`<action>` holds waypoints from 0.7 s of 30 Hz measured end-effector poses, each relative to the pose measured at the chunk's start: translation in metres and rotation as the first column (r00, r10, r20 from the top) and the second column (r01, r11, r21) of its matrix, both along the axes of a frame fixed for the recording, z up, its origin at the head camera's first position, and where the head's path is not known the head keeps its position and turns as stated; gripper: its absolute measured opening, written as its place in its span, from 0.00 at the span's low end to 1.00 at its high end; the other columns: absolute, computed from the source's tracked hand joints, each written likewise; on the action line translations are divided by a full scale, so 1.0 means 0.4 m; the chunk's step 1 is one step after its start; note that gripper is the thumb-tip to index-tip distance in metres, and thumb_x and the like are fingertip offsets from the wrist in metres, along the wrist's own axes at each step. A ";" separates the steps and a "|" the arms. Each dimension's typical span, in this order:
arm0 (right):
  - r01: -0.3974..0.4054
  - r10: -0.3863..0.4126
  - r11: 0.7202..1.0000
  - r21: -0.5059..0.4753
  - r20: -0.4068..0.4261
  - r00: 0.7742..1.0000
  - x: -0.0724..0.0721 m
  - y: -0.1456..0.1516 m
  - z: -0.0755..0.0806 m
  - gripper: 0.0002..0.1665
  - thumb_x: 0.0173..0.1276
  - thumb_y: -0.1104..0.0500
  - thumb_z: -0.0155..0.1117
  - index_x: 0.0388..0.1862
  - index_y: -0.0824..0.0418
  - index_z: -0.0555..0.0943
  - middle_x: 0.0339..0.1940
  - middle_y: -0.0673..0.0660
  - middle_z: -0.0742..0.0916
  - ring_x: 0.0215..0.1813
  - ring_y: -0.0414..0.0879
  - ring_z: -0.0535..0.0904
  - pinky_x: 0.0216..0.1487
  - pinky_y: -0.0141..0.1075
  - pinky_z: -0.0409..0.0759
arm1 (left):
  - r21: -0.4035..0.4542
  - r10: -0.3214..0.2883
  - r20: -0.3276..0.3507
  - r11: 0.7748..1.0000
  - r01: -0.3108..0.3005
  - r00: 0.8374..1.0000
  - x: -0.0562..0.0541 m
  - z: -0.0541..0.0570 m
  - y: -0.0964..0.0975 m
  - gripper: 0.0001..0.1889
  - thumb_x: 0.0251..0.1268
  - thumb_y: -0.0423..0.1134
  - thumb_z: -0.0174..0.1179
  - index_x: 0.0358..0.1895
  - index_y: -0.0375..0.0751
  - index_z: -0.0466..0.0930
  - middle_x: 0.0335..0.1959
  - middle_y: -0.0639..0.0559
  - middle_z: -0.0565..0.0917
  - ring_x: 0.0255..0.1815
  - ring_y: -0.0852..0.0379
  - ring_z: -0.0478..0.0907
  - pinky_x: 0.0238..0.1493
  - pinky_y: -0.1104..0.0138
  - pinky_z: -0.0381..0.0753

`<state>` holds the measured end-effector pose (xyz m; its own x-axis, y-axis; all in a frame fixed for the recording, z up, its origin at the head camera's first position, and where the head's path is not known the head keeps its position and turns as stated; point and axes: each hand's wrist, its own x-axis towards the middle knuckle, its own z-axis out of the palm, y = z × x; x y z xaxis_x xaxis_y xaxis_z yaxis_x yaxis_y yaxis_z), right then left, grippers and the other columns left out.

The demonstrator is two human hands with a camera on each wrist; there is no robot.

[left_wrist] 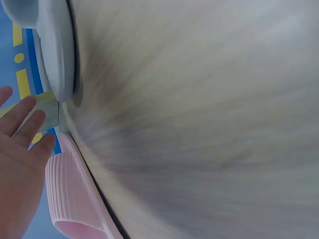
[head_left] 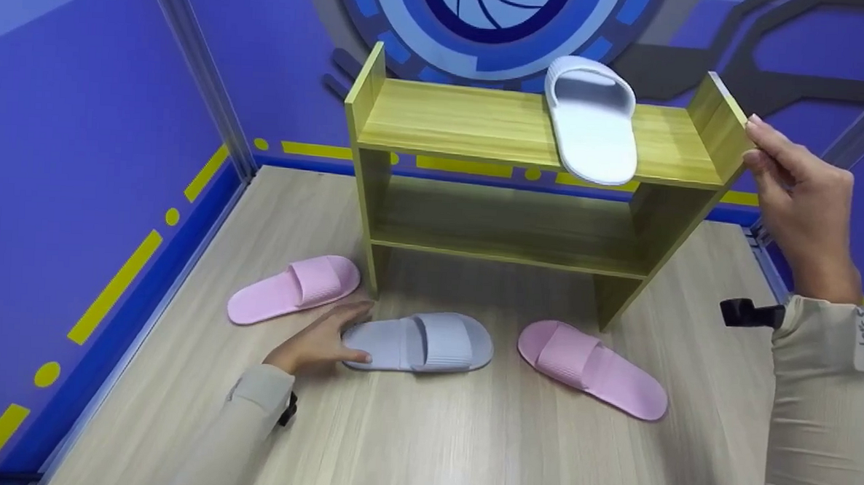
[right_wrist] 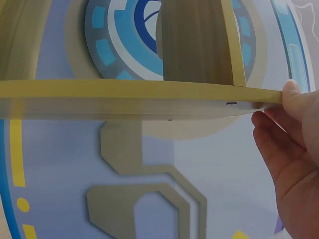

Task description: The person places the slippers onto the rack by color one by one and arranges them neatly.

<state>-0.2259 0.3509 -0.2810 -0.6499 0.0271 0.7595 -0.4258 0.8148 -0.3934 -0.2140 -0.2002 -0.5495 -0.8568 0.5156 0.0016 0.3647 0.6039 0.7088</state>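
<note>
In the head view, my left hand is at the heel end of a light grey slipper on the floor, thumb along the near edge. Its fingers look extended and spread in the left wrist view. My right hand pinches the top of the right side panel of a wooden shoe rack; the right wrist view shows thumb and fingers on either face of that panel. A second, whitish slipper lies on the rack's top shelf, its sole end jutting past the front edge.
One pink slipper lies left of the grey one, near the rack's left leg. Another pink slipper lies to the right, angled toward me. Blue patterned walls enclose the wood-grain surface at the back and sides.
</note>
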 end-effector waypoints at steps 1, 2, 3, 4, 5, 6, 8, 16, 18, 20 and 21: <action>-0.003 0.003 1.000 -0.017 -0.005 1.000 0.000 0.001 0.000 0.21 0.66 0.59 0.61 0.59 0.52 0.80 0.58 0.55 0.83 0.54 0.15 0.71 0.51 0.13 0.71 | -0.008 -0.003 0.009 1.000 0.003 1.000 0.002 -0.003 0.001 0.50 0.44 0.55 0.74 0.71 0.39 0.63 0.72 0.44 0.66 0.74 0.45 0.59 0.73 0.51 0.59; -0.004 0.003 0.999 -0.032 -0.009 1.000 0.000 0.002 0.000 0.20 0.66 0.58 0.62 0.58 0.51 0.80 0.58 0.55 0.83 0.54 0.16 0.72 0.50 0.13 0.71 | -0.016 -0.007 0.017 1.000 0.007 1.000 0.004 -0.007 0.001 0.50 0.43 0.55 0.74 0.71 0.39 0.63 0.72 0.44 0.66 0.74 0.45 0.59 0.73 0.50 0.59; -0.004 0.003 0.999 -0.045 -0.013 1.000 0.000 0.002 -0.001 0.20 0.65 0.58 0.63 0.57 0.51 0.81 0.57 0.54 0.83 0.53 0.16 0.73 0.49 0.12 0.71 | -0.020 -0.011 0.025 1.000 0.011 1.000 0.005 -0.010 0.001 0.50 0.43 0.55 0.74 0.72 0.40 0.63 0.72 0.44 0.66 0.74 0.45 0.59 0.73 0.50 0.58; -0.006 0.005 0.998 -0.058 -0.017 1.000 0.000 0.003 -0.001 0.20 0.65 0.57 0.63 0.56 0.50 0.81 0.57 0.54 0.84 0.51 0.16 0.74 0.47 0.12 0.71 | -0.023 -0.014 0.032 1.000 0.015 0.999 0.007 -0.013 0.002 0.50 0.43 0.54 0.75 0.72 0.40 0.63 0.72 0.44 0.65 0.74 0.44 0.59 0.73 0.49 0.58; -0.006 0.005 0.998 -0.069 -0.020 1.000 0.001 0.002 -0.002 0.19 0.65 0.57 0.64 0.56 0.50 0.82 0.57 0.54 0.84 0.49 0.16 0.75 0.43 0.11 0.71 | -0.026 -0.019 0.037 0.999 0.020 0.999 0.007 -0.016 0.001 0.50 0.43 0.53 0.75 0.72 0.40 0.63 0.72 0.44 0.65 0.74 0.44 0.59 0.73 0.49 0.58; -0.011 0.009 0.997 -0.081 -0.026 1.000 0.000 0.002 -0.003 0.19 0.64 0.57 0.64 0.55 0.50 0.82 0.56 0.54 0.84 0.47 0.15 0.76 0.40 0.11 0.71 | -0.028 -0.023 0.039 0.999 0.024 0.999 0.008 -0.019 0.001 0.50 0.43 0.52 0.75 0.71 0.40 0.63 0.72 0.43 0.65 0.74 0.44 0.59 0.73 0.49 0.58; -0.009 0.007 0.996 -0.084 -0.024 1.000 -0.001 0.000 -0.004 0.19 0.64 0.57 0.64 0.55 0.50 0.82 0.56 0.54 0.84 0.43 0.13 0.75 0.34 0.12 0.68 | -0.026 -0.030 0.039 0.999 0.031 0.999 0.007 -0.025 -0.001 0.50 0.42 0.51 0.76 0.71 0.38 0.63 0.72 0.42 0.66 0.73 0.43 0.60 0.72 0.49 0.59; 0.005 -0.004 0.996 -0.091 0.012 1.000 -0.004 -0.004 0.000 0.19 0.65 0.58 0.63 0.56 0.52 0.81 0.57 0.57 0.83 0.28 0.15 0.70 0.23 0.16 0.58 | -0.020 -0.048 0.053 0.999 0.049 0.997 0.003 -0.034 -0.006 0.53 0.38 0.49 0.78 0.72 0.38 0.62 0.71 0.41 0.66 0.73 0.44 0.61 0.72 0.49 0.60; 0.005 -0.003 0.995 -0.096 0.013 1.000 -0.005 -0.006 0.001 0.19 0.66 0.58 0.63 0.56 0.52 0.81 0.57 0.57 0.83 0.25 0.17 0.70 0.23 0.16 0.58 | -0.011 -0.058 0.048 0.998 0.058 0.997 0.004 -0.036 -0.007 0.52 0.39 0.48 0.78 0.71 0.36 0.62 0.71 0.40 0.67 0.73 0.43 0.61 0.72 0.48 0.60; 0.010 -0.009 0.996 -0.092 0.014 1.000 -0.003 -0.006 0.002 0.18 0.66 0.57 0.63 0.56 0.51 0.81 0.57 0.55 0.83 0.23 0.19 0.68 0.22 0.17 0.57 | -0.001 -0.064 0.046 0.998 0.064 0.997 0.004 -0.036 -0.007 0.51 0.40 0.47 0.78 0.71 0.36 0.63 0.71 0.40 0.67 0.73 0.44 0.61 0.72 0.49 0.59; 0.013 -0.012 0.996 -0.090 0.014 1.000 -0.001 -0.007 0.003 0.18 0.66 0.57 0.62 0.56 0.51 0.81 0.57 0.55 0.83 0.24 0.19 0.70 0.22 0.17 0.58 | 0.002 -0.068 0.041 0.998 0.068 0.997 0.004 -0.037 -0.007 0.50 0.40 0.46 0.78 0.71 0.35 0.63 0.71 0.40 0.67 0.73 0.43 0.61 0.72 0.48 0.59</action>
